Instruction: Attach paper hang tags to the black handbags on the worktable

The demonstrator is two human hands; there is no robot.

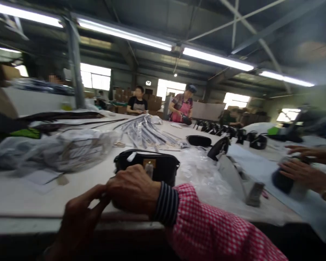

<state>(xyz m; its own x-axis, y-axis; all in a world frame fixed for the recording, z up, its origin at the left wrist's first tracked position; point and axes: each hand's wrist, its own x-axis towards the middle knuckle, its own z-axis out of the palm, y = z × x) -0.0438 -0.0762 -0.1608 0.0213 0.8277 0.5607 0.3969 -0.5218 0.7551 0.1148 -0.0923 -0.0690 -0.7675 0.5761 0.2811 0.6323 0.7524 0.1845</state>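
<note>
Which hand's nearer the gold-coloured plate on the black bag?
Right. The right hand is just below and left of the gold-coloured plate, in front of the black bag; the left hand is farther off, lower left.

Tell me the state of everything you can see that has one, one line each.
Black bag, on the table, open or shut unclear
Right hand, bent in front of the black bag
Left hand, fingertips by the right hand, grip unclear
Ceiling lights, lit
Clear plastic bag, crumpled
White paper, lying flat
</note>
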